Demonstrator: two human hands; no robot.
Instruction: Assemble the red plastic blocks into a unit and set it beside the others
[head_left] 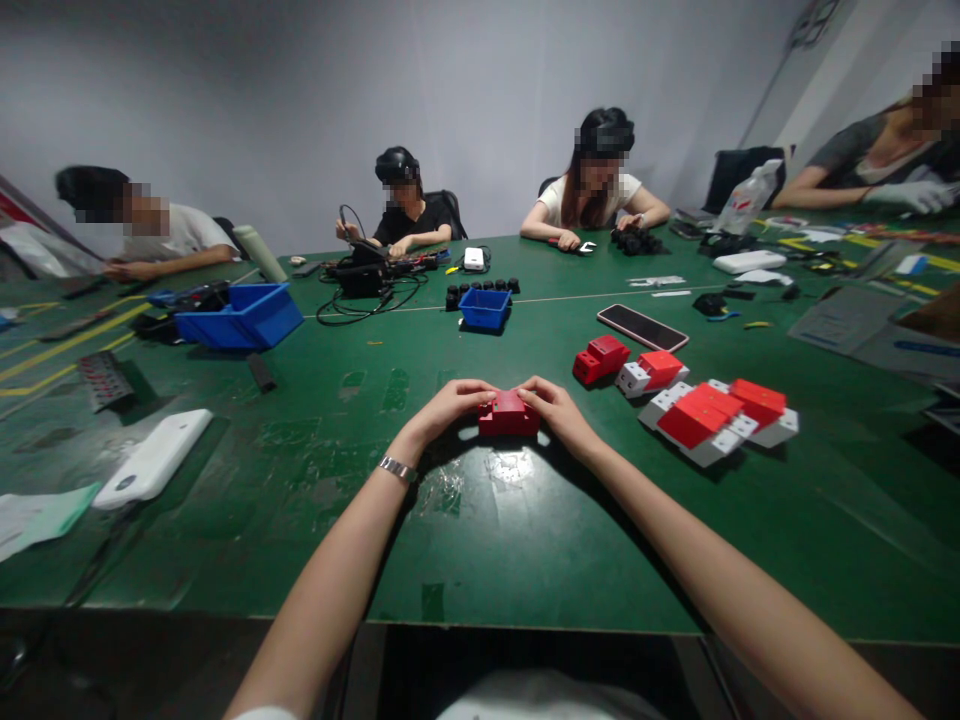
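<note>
A red plastic module, shaped like a circuit breaker, stands on the green table in front of me. My left hand is closed on its left end, with the fingertips on the upper edge. From the other side my right hand grips the right end, its fingers also on the top. To the right sit another red module and a red and white one. Nearer lie larger red and white modules, side by side.
A pink-edged phone lies behind the modules. A small blue bin stands ahead, a larger blue bin to the left. A white power bank rests at left. Several people sit across the table, one holding a wrench.
</note>
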